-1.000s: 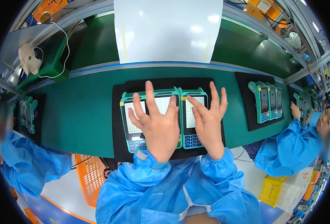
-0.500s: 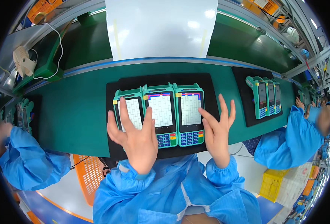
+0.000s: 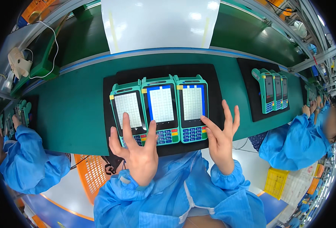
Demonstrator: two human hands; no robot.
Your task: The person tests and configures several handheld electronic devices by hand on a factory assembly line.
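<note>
Three green payment terminals with lit grid screens and blue keypads lie side by side on a black mat (image 3: pixel 218 125). My left hand (image 3: pixel 139 155) is spread over the lower part of the left terminal (image 3: pixel 128 108), with one fingertip by the lower left corner of the middle terminal's screen. Blue fills the top and side edges of the grids on the middle terminal (image 3: pixel 161 104) and the right terminal (image 3: pixel 193 100). My right hand (image 3: pixel 222 140) has its fingers apart, the index fingertip at the lower right corner of the right terminal's screen. Neither hand holds anything.
Several more terminals (image 3: pixel 268 93) stand on another black mat at the right. Co-workers in blue smocks sit on both sides. An orange basket (image 3: pixel 88 173) and a yellow crate (image 3: pixel 276 183) are below the bench. A white board (image 3: pixel 160 24) rises behind the mat.
Both hands have slid down the screens toward the keypads. The red on the middle and right grids has given way to blue, which now also runs down their sides.
</note>
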